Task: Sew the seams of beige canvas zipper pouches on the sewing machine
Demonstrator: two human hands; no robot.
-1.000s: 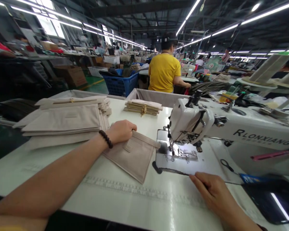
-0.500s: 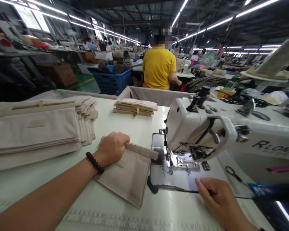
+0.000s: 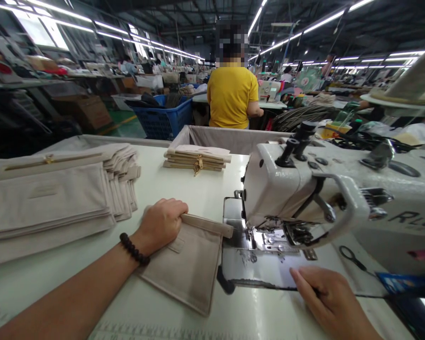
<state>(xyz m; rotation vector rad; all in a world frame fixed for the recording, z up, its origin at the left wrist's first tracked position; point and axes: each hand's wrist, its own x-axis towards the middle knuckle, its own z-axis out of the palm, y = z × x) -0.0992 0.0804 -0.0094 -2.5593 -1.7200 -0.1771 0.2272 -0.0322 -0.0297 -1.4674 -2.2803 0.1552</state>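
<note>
My left hand (image 3: 165,222), with a dark beaded bracelet at the wrist, is closed on the upper edge of a beige fabric pouch (image 3: 189,267). The pouch lies flat on the table, its folded top strip reaching right to the metal bed of the sewing machine (image 3: 269,189). A small stitched label patch shows beside my fingers. Near the front edge of the machine plate (image 3: 262,269), my right hand (image 3: 327,295) is curled with thumb and forefinger together. Whatever it may hold is hidden.
Stacked beige fabric pieces (image 3: 71,189) lie at left. A smaller pile with gold zipper pulls (image 3: 198,160) sits farther back. Small scissors (image 3: 354,257) rest right of the needle area. Beyond the table are a fabric-lined bin (image 3: 226,134), a blue basket (image 3: 163,118) and a seated person (image 3: 232,94).
The view has shifted slightly, so the machine appears a little farther right and lower. My left hand keeps its hold on the pouch, and my right hand stays curled by the plate.
</note>
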